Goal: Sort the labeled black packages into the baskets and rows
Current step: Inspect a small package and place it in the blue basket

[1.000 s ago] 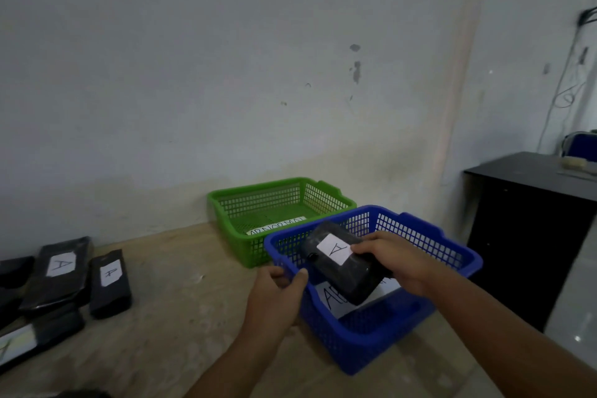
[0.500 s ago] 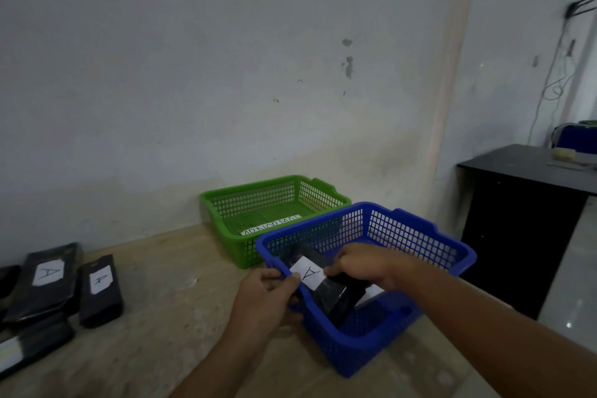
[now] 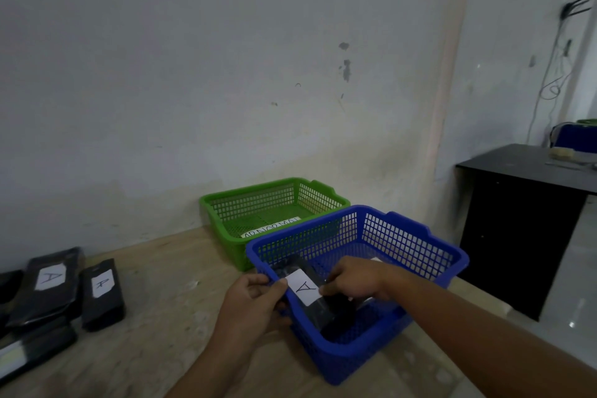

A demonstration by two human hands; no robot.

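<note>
The black package (image 3: 323,310) has dropped from above the rim into the blue basket (image 3: 403,245), tilted between both hands with its long axis slanting toward the person, right hand (image 3: 352,279) gripping it, left hand (image 3: 255,297) clasping the basket's near rim.

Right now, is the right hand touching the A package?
Touching. Head view: the right hand pinches the black package in the blue basket, whose rim the left hand grips.
</note>
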